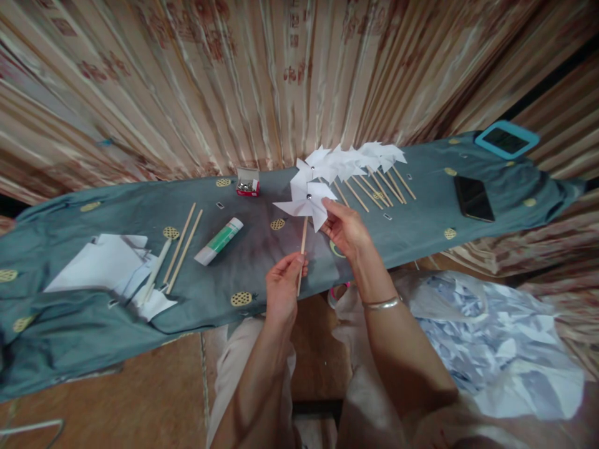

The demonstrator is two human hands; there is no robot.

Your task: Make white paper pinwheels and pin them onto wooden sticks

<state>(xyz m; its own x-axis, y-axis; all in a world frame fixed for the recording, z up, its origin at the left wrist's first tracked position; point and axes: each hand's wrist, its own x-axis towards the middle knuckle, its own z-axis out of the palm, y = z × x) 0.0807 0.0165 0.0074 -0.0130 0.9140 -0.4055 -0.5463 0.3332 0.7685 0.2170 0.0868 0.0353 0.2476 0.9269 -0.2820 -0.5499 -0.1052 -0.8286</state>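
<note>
A white paper pinwheel (302, 193) on a thin wooden stick is held up over the middle of the cloth-covered table. My left hand (284, 280) is closed round the stick's lower part. With its thumb and fingers, my right hand (347, 229) pinches the right-hand blade of the same pinwheel. A round metal pin head shows at the pinwheel's centre. Behind it lies a row of other white pinwheels (358, 161), overlapping, their sticks pointing toward me. A small red box (248, 190) of metal pins stands open just left of the pinwheels.
A green-and-white glue stick (219, 241) and two wooden sticks (180, 243) lie left of centre, beside white paper pieces (103, 265). To the right are a dark phone (474, 198) and a blue-framed device (508, 140). A bag of paper pieces (496, 343) sits below the table, lower right.
</note>
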